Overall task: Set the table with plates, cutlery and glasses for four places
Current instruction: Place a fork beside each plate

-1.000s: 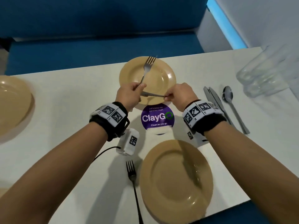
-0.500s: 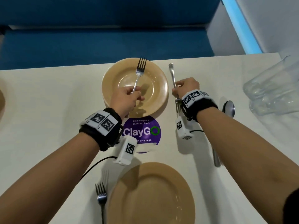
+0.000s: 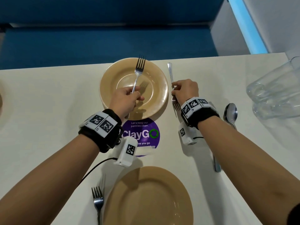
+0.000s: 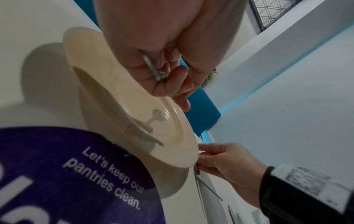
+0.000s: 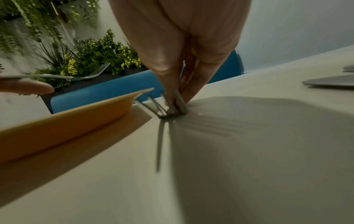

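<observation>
A tan far plate [image 3: 113, 82] sits at the table's far edge. My left hand [image 3: 135, 93] grips a fork [image 3: 139, 67] by the handle above this plate, tines pointing away from me; the handle end shows in my palm [image 4: 151, 68]. Just right of the plate, my right hand [image 3: 176, 89] pinches a second fork [image 3: 170, 70] near its neck. Its handle points away and its tines [image 5: 166, 109] touch the table. A near plate [image 3: 149, 197] lies in front of me with a third fork [image 3: 97, 198] at its left.
A spoon [image 3: 230, 112] lies right of my right wrist, with a cutlery handle end [image 3: 216, 164] below my forearm. Clear glasses [image 3: 276, 91] lie at the far right. A purple round sticker [image 3: 142, 133] sits between the plates. A blue bench [image 3: 113, 43] runs behind the table.
A second ago both hands met at the far plate's near rim. My right hand has carried one fork to the plate's right and lowered it. The left still holds its fork.
</observation>
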Demonstrator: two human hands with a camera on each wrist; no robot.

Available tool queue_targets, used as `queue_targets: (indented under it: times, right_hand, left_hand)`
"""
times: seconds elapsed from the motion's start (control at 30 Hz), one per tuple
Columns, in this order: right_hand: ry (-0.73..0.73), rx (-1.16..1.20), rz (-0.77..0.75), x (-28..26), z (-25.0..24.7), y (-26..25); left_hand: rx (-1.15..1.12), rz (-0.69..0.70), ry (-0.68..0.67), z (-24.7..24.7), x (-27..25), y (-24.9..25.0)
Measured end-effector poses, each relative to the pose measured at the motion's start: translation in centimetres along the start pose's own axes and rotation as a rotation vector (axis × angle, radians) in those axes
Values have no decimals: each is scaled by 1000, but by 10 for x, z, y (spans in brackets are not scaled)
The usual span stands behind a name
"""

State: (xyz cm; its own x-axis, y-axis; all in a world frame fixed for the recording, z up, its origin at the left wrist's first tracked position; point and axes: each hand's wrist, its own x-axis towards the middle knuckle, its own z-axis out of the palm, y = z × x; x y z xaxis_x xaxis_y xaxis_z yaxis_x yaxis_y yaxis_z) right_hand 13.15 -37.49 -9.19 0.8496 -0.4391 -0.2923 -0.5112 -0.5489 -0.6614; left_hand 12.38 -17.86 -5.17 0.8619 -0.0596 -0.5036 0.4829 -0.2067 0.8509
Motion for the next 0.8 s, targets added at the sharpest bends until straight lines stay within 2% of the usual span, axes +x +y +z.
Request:
queue_targets:
  times: [0.8]
  right_hand:
    - [8,-35,-91,1,8,5]
  left_hand:
    - [23,-1,48,-16,-1,-4]
